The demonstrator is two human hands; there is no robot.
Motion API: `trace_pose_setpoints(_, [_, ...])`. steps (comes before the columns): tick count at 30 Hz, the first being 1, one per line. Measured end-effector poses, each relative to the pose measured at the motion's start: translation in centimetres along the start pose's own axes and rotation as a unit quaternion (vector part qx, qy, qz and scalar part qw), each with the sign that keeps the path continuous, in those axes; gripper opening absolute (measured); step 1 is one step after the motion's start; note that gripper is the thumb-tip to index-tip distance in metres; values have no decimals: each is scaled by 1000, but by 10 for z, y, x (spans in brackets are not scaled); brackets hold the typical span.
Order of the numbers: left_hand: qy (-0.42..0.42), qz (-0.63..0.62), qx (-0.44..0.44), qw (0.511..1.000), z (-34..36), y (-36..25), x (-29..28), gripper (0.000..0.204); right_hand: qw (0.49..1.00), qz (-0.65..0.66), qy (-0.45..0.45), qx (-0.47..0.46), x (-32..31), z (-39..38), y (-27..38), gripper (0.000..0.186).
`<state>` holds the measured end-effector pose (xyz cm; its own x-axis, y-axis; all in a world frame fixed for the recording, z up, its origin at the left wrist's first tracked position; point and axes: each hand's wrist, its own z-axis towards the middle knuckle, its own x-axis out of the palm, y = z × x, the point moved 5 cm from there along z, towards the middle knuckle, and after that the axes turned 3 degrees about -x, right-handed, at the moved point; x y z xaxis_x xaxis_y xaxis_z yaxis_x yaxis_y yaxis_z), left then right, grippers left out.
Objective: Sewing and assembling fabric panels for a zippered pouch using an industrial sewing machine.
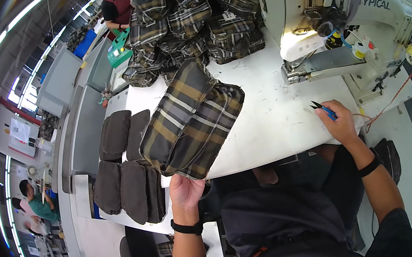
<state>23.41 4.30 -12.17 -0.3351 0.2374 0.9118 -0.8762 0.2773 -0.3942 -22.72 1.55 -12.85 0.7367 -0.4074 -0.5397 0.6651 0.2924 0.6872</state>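
A plaid fabric pouch [192, 122] in brown, black and white, with rough seam edges showing, is tilted up over the table's front edge. My left hand [187, 191] grips it from below at its near end, partly hidden under the cloth. Over the right part of the white tabletop, my right hand [340, 122] is closed round blue-handled thread snips [326, 111]. Their dark pointed blades face left, apart from the pouch. An orange-brown cord [388, 107] runs from beside that hand toward the sewing machine.
An industrial sewing machine [336, 7] stands at the back right with its lamp lit. Plaid pouches [172, 26] are piled at the back. Dark grey padded pieces [133, 185] lie at the left, near a green container [119, 49]. A co-worker [117, 7] stands beyond.
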Motion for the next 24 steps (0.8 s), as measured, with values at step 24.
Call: trace_pose_setpoints(24, [-43,813,263,518,79,-44,119,36,995,-55,-32,-74,-9,-1,14,24])
